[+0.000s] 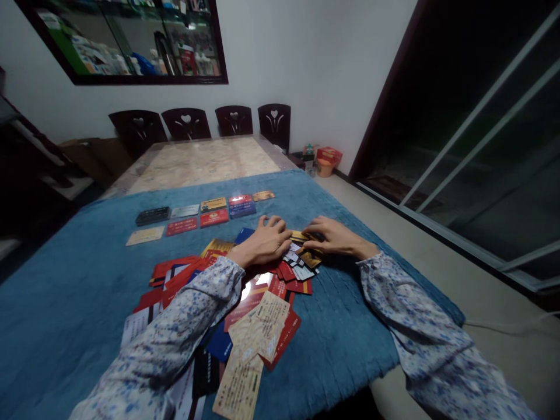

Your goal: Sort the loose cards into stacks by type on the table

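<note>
My left hand (265,242) lies palm down over the far part of a loose card pile, fingers spread. Close to its fingertips are white cards (301,272). My right hand (335,236) curls in from the right, thumb and fingers closed around a gold card (311,258) at the pile's edge. Red cards (286,271) lie under and beside the hands. Nearer me, beige cards (271,321) overlap a blue card (220,343) and a black card (205,370). My left forearm hides part of the pile.
Farther off, cards are set out in two rows, with a black stack (153,216) at left and a red card (214,218) in the front row. A blue cloth (79,256) covers the near table. Dark chairs (274,125) stand behind; a glass sliding door (481,146) is at right.
</note>
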### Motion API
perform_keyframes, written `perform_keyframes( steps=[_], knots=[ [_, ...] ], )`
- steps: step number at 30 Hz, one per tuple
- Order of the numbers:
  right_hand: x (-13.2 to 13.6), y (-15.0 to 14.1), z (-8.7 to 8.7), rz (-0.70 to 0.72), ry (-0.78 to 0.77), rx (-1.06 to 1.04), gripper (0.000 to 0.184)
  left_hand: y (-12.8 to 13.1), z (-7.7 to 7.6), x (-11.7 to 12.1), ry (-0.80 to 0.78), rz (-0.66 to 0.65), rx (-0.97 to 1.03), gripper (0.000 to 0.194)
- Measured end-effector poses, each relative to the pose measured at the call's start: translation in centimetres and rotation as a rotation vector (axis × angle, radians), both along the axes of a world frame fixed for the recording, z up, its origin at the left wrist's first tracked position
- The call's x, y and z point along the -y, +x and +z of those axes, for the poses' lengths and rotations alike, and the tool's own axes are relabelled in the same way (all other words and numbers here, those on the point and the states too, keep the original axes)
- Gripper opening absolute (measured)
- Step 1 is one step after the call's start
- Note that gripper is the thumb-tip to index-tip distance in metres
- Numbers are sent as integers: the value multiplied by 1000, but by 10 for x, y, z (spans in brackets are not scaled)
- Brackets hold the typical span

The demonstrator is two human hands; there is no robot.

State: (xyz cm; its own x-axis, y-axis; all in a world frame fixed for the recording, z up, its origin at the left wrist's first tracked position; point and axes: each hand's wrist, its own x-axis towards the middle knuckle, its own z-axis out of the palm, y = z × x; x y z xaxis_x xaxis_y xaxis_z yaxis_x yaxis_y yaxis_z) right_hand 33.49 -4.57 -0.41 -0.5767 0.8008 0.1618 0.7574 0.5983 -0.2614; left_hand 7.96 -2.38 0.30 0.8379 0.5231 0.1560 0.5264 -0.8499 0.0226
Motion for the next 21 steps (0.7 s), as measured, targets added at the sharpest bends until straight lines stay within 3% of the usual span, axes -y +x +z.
perform_keyframes(
  steps=[14, 21],
  knots=[
    [0, -5, 4, 78, 42, -59, 29, -13, 5, -13, -117, -10, 36, 33],
    [-4, -3, -4, 106, 170, -121, 31, -13, 10, -13, -122, -28, 49, 34]
  ],
)
